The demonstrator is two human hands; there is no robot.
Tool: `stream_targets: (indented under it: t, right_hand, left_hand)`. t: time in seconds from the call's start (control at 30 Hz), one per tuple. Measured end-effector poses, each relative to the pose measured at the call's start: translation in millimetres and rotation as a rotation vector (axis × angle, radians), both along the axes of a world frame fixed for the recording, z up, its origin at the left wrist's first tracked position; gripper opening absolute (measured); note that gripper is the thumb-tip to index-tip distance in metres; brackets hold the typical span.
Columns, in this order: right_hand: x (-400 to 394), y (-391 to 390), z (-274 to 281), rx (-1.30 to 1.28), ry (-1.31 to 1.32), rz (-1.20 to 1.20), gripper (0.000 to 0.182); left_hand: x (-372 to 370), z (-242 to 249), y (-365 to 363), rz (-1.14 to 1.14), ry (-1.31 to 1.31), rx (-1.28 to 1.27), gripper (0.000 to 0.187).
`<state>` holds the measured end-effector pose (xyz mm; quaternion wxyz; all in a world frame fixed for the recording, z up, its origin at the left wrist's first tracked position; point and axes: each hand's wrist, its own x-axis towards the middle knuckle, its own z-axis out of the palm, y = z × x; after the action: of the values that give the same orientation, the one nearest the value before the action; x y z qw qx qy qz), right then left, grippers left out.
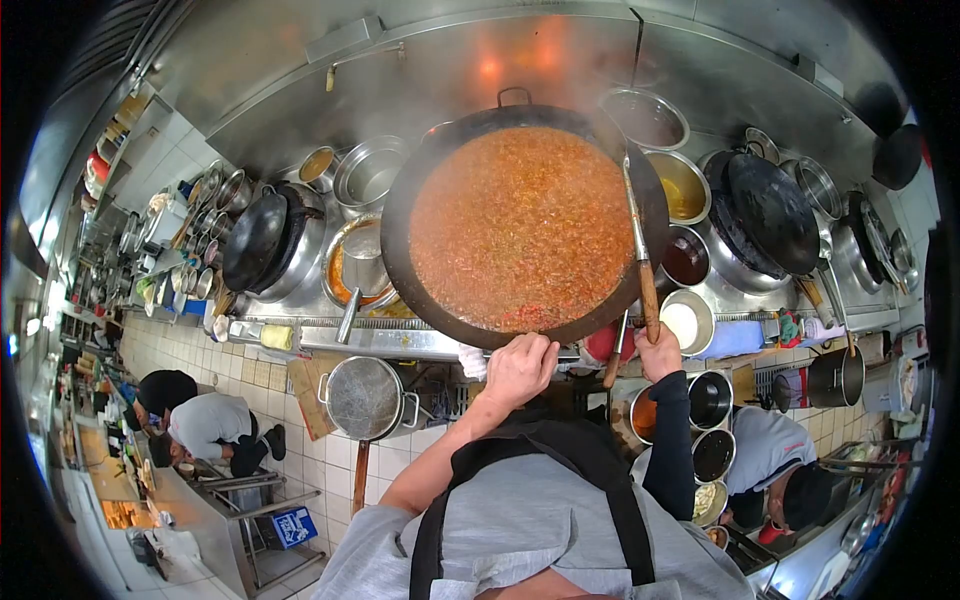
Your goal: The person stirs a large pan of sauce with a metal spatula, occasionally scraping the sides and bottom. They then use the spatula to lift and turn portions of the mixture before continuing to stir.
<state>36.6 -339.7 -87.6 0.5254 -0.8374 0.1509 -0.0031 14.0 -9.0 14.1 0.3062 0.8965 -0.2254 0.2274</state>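
A very large dark wok [400, 270] holds a steaming, reddish-orange chunky sauce [520, 220]. At its near rim is my left hand [520, 372], fingers curled closed against the edge; their tips are partly hidden. A white cloth [473, 361] hangs just left of that hand. My right hand [659, 355] is wrapped round the wooden handle of a long metal-shafted cooking tool [648, 300]. Its shaft runs up along the wok's right side, and steam blurs its far end. Beside the right hand is a metal pot with white contents [688, 322].
Dark woks [772, 213] stand on burners to the right and left [256, 240]. Metal pots [678, 187] of sauces line the stove. A lidded strainer pot [365, 398] stands at lower left. Co-workers bend at left [215, 430] and right [770, 455].
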Motion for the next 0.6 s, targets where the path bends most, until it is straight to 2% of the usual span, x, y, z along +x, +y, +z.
stream_targets:
  t: [0.13, 0.6]
  right_hand:
    - [-0.4, 0.7, 3.8, -0.021, 0.001, 0.006, 0.014]
    - [1.2, -1.2, -0.8, 0.022, 0.016, 0.005, 0.012]
  left_hand:
    - [-0.4, -0.3, -0.5, 0.013, 0.004, 0.017, 0.025]
    - [-0.2, 0.1, -0.4, 0.009, 0.0, 0.011, 0.021]
